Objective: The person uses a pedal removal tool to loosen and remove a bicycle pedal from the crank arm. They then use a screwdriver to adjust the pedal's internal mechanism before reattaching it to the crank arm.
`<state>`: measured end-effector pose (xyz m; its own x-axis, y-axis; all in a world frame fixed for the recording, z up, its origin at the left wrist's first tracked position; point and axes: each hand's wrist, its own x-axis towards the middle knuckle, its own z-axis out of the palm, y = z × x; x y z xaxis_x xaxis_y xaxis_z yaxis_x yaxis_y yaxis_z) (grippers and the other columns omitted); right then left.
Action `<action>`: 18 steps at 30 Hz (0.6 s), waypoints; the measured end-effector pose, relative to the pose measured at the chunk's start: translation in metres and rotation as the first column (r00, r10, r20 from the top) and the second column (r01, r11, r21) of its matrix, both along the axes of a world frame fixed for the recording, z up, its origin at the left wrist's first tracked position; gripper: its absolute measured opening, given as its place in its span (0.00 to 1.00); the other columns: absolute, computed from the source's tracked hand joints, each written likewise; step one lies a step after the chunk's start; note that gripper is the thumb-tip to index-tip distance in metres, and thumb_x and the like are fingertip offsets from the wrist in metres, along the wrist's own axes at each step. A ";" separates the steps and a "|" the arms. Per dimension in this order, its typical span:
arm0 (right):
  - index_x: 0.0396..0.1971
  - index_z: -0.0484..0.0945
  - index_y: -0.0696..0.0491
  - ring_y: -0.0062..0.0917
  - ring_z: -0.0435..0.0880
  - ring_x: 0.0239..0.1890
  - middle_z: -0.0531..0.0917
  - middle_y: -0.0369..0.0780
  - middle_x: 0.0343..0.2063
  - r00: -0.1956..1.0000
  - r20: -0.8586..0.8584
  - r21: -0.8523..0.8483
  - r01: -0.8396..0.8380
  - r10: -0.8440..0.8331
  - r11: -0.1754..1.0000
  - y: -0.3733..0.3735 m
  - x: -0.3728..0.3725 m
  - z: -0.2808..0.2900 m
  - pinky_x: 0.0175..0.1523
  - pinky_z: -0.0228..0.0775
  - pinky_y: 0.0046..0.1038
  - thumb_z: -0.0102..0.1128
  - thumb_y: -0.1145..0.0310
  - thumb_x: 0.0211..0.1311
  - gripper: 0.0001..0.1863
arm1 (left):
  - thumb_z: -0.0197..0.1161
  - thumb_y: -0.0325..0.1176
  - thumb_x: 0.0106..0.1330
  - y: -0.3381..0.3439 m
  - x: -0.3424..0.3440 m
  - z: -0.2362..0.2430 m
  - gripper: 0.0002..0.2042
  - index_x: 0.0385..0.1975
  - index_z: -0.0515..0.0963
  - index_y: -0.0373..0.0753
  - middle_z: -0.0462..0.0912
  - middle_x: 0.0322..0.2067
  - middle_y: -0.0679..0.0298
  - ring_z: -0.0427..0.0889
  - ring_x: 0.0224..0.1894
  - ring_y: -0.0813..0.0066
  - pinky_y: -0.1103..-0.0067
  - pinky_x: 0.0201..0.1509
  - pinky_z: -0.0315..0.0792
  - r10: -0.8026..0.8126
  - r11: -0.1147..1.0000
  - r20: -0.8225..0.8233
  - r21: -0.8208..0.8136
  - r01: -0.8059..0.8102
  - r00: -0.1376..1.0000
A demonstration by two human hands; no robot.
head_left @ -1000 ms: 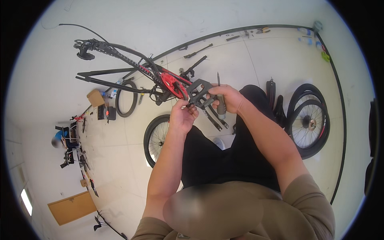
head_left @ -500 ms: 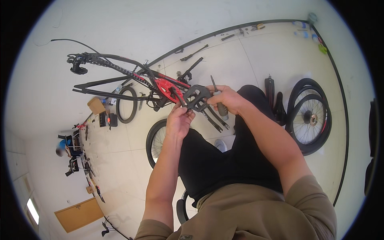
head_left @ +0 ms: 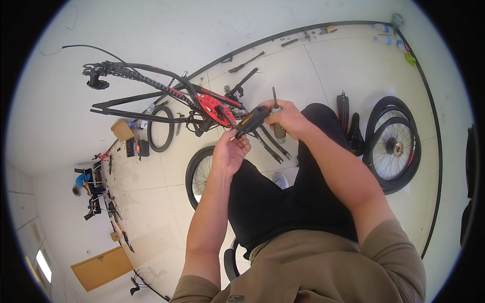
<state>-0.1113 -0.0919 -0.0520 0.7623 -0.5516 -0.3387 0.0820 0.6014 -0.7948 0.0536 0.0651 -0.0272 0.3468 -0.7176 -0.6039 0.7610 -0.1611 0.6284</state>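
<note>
Left hand and right hand both bare at the grip, black trousers just below, pale shoe peeking between the legs, khaki-brown short-sleeved shirt further down, tiny dark chest patch lol.

Right hand grips black pedal and screwdriver; left hand pinches the pedal's inner end, red chainring just beyond its fingertips.
</note>
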 end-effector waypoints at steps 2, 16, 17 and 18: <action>0.45 0.84 0.57 0.21 0.79 0.26 0.83 0.38 0.31 1.000 0.009 0.000 0.003 -0.003 1.000 -0.001 0.000 -0.002 0.30 0.70 0.24 0.61 0.85 0.51 0.19 | 0.57 0.32 0.68 -0.002 0.007 0.000 0.06 0.41 0.75 0.39 0.76 0.29 0.62 0.72 0.29 0.73 0.79 0.35 0.72 -0.051 0.994 -0.053 0.096 0.056 0.997; 0.39 0.87 0.55 0.17 0.76 0.25 0.82 0.36 0.31 0.998 0.067 -0.005 -0.008 0.008 1.000 -0.004 0.008 -0.013 0.29 0.66 0.20 0.61 0.86 0.50 0.17 | 0.53 0.32 0.67 -0.026 0.014 0.015 0.06 0.36 0.67 0.39 0.70 0.25 0.63 0.65 0.24 0.77 0.82 0.24 0.63 -0.066 0.927 -0.093 0.363 0.096 0.993; 0.39 0.87 0.55 0.17 0.75 0.25 0.82 0.36 0.31 0.998 0.065 -0.012 -0.009 0.010 1.000 -0.005 0.008 -0.014 0.29 0.66 0.20 0.62 0.86 0.49 0.17 | 0.53 0.33 0.67 -0.027 0.014 0.014 0.06 0.36 0.67 0.38 0.69 0.25 0.64 0.64 0.24 0.77 0.82 0.24 0.62 -0.090 0.922 -0.085 0.371 0.115 0.992; 0.39 0.87 0.55 0.17 0.76 0.26 0.82 0.36 0.31 0.998 0.063 -0.023 -0.001 0.002 1.000 -0.004 0.008 -0.014 0.29 0.66 0.20 0.61 0.86 0.49 0.17 | 0.52 0.33 0.67 -0.028 0.012 0.016 0.06 0.36 0.66 0.39 0.69 0.25 0.64 0.63 0.23 0.78 0.83 0.24 0.61 -0.099 0.915 -0.055 0.387 0.113 0.994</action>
